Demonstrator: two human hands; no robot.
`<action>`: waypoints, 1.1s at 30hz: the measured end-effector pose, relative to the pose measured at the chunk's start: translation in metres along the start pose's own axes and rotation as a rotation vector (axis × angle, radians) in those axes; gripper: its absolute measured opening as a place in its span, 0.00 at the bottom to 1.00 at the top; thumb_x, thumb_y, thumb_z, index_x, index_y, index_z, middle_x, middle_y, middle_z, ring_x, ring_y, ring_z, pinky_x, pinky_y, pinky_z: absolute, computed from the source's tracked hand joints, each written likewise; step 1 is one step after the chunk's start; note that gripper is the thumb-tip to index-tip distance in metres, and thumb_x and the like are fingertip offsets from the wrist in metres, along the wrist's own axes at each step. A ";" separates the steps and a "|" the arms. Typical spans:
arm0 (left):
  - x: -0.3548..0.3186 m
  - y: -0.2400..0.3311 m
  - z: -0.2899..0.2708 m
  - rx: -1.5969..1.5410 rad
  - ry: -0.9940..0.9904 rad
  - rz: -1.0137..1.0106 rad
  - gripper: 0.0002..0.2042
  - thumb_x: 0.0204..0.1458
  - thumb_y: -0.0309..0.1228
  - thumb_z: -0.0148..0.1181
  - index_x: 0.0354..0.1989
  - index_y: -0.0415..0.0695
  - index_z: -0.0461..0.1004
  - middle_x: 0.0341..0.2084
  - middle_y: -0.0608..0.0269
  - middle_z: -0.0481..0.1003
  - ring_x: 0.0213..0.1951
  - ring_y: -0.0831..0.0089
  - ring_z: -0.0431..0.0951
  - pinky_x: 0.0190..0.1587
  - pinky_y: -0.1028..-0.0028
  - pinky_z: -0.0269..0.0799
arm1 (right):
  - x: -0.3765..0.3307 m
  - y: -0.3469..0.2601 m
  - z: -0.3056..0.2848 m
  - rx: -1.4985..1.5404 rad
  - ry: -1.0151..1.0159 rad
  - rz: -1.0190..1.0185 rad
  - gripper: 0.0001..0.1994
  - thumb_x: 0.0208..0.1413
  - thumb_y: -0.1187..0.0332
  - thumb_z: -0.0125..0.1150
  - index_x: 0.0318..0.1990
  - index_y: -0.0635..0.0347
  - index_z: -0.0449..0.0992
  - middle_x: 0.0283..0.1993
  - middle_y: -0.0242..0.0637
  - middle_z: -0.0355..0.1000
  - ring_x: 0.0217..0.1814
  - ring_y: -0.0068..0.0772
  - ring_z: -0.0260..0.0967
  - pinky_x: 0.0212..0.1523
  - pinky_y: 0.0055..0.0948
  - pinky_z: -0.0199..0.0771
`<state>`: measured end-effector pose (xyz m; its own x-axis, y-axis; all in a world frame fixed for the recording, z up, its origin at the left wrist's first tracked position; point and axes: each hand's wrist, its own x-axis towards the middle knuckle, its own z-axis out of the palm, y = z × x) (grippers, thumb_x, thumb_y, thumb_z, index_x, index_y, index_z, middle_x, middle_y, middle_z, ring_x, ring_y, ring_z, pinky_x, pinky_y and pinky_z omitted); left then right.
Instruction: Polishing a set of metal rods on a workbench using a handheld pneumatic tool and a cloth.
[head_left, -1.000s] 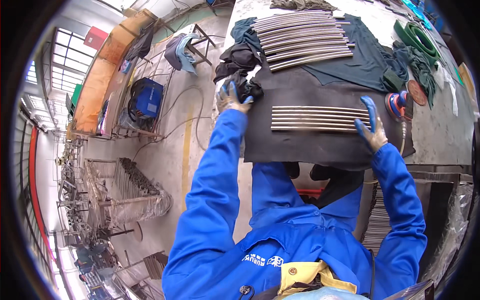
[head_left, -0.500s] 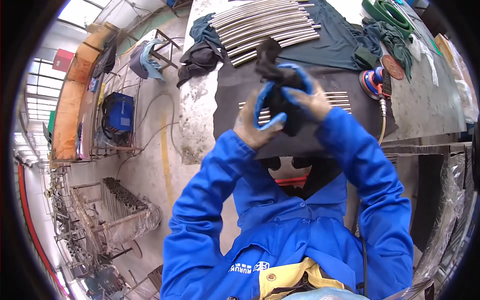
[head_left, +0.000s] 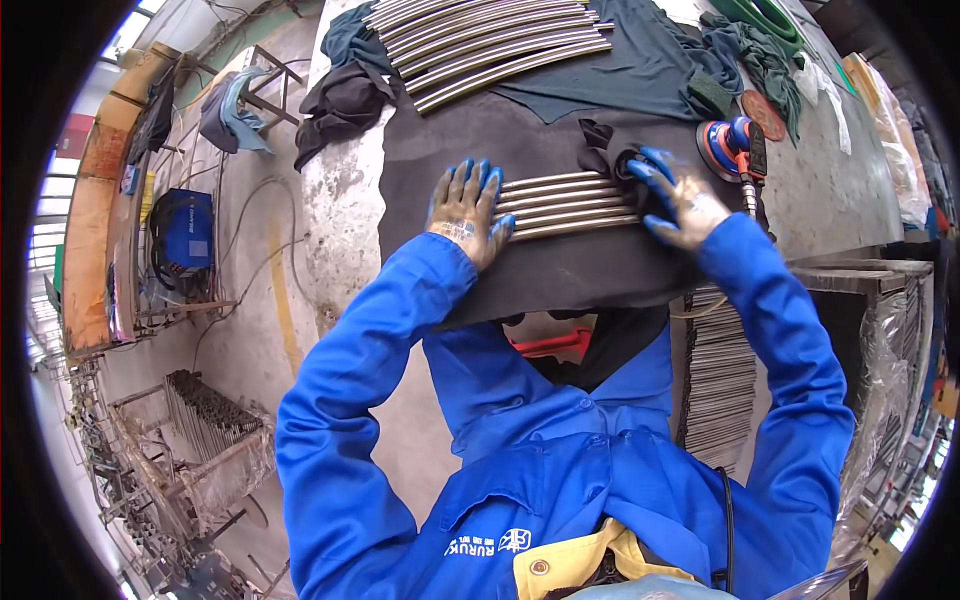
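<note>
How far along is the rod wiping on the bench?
Looks done: a large batch of metal rods lies in a row at the far end of the bench. In hand: the left hand presses flat on a small row of rods on the black mat, and the right hand holds a dark cloth at their other end. Left: apparently this small row.

1. This is a metal workshop.
2. Shiny metal rods (head_left: 490, 45) lie in rows on a big stone workbench (head_left: 830, 170).
3. An orange and blue power sander (head_left: 728, 148) sits there.
4. A blue welding machine (head_left: 185, 235) stands on the concrete floor (head_left: 250, 330).
</note>
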<state>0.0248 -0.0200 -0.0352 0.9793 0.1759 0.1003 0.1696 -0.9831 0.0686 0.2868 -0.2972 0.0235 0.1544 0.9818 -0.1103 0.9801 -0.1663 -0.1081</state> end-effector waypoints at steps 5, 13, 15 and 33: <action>0.000 0.000 0.005 0.022 0.003 -0.006 0.35 0.56 0.47 0.48 0.69 0.38 0.54 0.70 0.43 0.52 0.72 0.48 0.47 0.73 0.53 0.37 | 0.055 -0.066 0.048 0.126 0.396 0.055 0.33 0.44 0.63 0.64 0.61 0.52 0.63 0.71 0.51 0.51 0.71 0.61 0.50 0.68 0.54 0.54; -0.006 -0.008 0.018 -0.014 0.074 -0.032 0.34 0.54 0.41 0.52 0.67 0.35 0.55 0.69 0.40 0.54 0.71 0.45 0.51 0.72 0.52 0.40 | 0.111 -0.135 0.053 0.097 0.477 -0.030 0.23 0.50 0.56 0.60 0.53 0.51 0.69 0.66 0.43 0.61 0.65 0.52 0.58 0.64 0.50 0.57; -0.003 -0.007 0.016 -0.028 0.100 0.016 0.33 0.55 0.40 0.52 0.67 0.35 0.55 0.69 0.40 0.53 0.70 0.45 0.51 0.72 0.52 0.41 | 0.093 -0.112 0.048 0.106 0.456 0.000 0.22 0.51 0.57 0.59 0.53 0.51 0.69 0.65 0.42 0.61 0.65 0.50 0.59 0.63 0.50 0.57; -0.005 -0.003 0.005 -0.011 0.104 0.028 0.32 0.57 0.38 0.50 0.68 0.35 0.54 0.69 0.41 0.53 0.71 0.45 0.50 0.73 0.53 0.42 | -0.019 0.006 -0.021 -0.007 0.040 0.776 0.30 0.52 0.56 0.58 0.64 0.48 0.63 0.67 0.48 0.58 0.60 0.58 0.65 0.56 0.52 0.71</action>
<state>0.0201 -0.0179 -0.0411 0.9668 0.1530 0.2047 0.1402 -0.9872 0.0756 0.2923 -0.3145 0.0459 0.8013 0.5870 -0.1160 0.5902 -0.8072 -0.0083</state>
